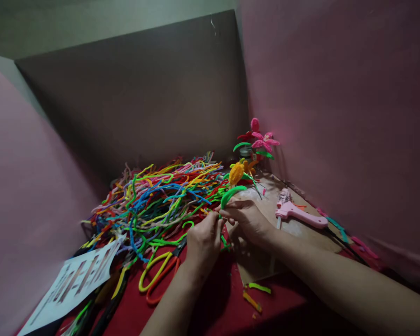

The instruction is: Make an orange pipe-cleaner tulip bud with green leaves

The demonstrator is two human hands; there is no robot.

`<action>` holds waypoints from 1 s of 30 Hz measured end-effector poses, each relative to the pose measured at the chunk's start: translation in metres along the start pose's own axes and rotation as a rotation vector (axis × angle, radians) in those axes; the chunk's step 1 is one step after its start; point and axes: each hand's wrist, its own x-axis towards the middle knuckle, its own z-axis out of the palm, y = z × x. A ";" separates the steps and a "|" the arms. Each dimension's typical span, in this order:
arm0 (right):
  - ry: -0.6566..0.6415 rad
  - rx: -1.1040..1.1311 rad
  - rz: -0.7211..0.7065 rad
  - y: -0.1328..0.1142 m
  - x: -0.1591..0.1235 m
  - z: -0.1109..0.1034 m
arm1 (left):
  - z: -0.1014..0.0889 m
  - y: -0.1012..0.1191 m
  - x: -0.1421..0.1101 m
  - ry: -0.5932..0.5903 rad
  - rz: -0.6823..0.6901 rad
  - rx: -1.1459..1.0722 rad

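Observation:
My left hand (205, 235) and my right hand (247, 218) meet near the middle, fingertips pinched close together. Between them is a green pipe cleaner stem, with a curved green pipe cleaner leaf (233, 194) rising above the fingers. An orange pipe cleaner flower bud (236, 173) shows just beyond the leaf; I cannot tell whether it joins the held stem. A bit of green pipe cleaner (225, 242) hangs below my fingers. Left of my left hand lie scissors (157, 275) with yellow and orange handles, their blades partly hidden.
A large heap of coloured pipe cleaners (168, 196) spreads at the left. On the brown board (259, 261) rests a pink glue gun (301, 215). Pink pipe cleaner flowers (265, 141) stand at the back. A printed sheet (79, 280) lies front left. Cut scraps (252, 302) lie on the red cloth (217, 303).

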 end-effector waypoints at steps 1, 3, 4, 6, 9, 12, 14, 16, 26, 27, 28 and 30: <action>0.001 -0.023 -0.002 -0.001 0.000 0.000 | 0.002 -0.001 -0.001 0.029 0.021 0.064; -0.019 -0.041 -0.001 -0.002 0.000 0.001 | 0.004 -0.004 -0.001 0.013 -0.013 0.029; -0.032 -0.031 0.009 -0.002 0.000 0.001 | 0.004 -0.005 0.000 -0.020 -0.055 -0.051; -0.059 0.010 0.036 -0.002 0.002 0.000 | 0.002 -0.005 0.002 -0.099 -0.150 -0.258; -0.120 0.063 0.048 -0.001 0.004 -0.002 | -0.003 -0.002 0.006 -0.215 -0.256 -0.537; -0.195 0.081 0.014 -0.002 0.005 -0.005 | -0.007 0.004 0.007 -0.299 -0.314 -0.743; -0.228 0.086 -0.012 -0.005 0.004 -0.006 | -0.009 0.007 0.006 -0.349 -0.346 -0.835; -0.251 0.108 -0.015 -0.008 0.002 -0.005 | -0.008 0.007 0.005 -0.375 -0.377 -0.903; -0.080 0.068 -0.007 -0.002 0.002 0.000 | -0.003 0.004 0.004 -0.204 -0.190 -0.424; -0.050 0.058 0.011 -0.002 0.002 0.000 | -0.001 0.003 0.003 -0.120 -0.122 -0.269; -0.019 0.054 0.032 -0.001 0.002 0.000 | 0.000 0.001 0.001 -0.045 -0.064 -0.131; 0.025 0.050 0.073 0.000 0.001 0.002 | 0.002 -0.002 -0.001 0.044 0.006 0.055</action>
